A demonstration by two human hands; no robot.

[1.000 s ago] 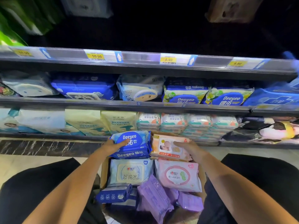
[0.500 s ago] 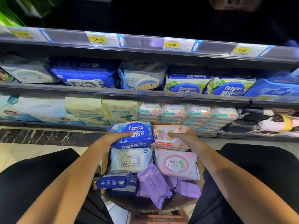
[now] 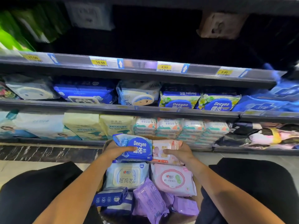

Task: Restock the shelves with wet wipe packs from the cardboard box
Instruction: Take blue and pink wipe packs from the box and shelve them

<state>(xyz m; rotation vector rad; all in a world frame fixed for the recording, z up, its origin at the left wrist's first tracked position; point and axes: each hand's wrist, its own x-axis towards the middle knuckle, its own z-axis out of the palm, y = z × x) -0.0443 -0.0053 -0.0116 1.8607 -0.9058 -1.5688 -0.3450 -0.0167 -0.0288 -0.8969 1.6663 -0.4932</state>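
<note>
A cardboard box (image 3: pixel 101 188) sits between my knees, full of wet wipe packs. My left hand (image 3: pixel 115 150) grips a blue Deeyeo pack (image 3: pixel 137 147) at the box's far end, thumb on top. Beside it my right hand (image 3: pixel 180 151) grips a pink baby wipe pack (image 3: pixel 163 151), thumb across its lid. Both packs are raised a little above the others. Below them lie a pale blue pack (image 3: pixel 127 176), a pink and white pack (image 3: pixel 173 179), purple packs (image 3: pixel 150 201) and dark blue packs (image 3: pixel 110 198).
Three shelf levels (image 3: pixel 145 110) face me, stocked with wipe packs. Yellow-green Deeyeo packs (image 3: pixel 199 101) stand on the middle level, small stacked packs (image 3: pixel 181 128) on the lowest. The top level (image 3: pixel 153 39) is dark and mostly bare, with price tags (image 3: pixel 164 67) along its rail.
Both hands have closed on their packs and lifted them slightly off the box's contents. The camera view has tilted, shifting the shelves in frame.
</note>
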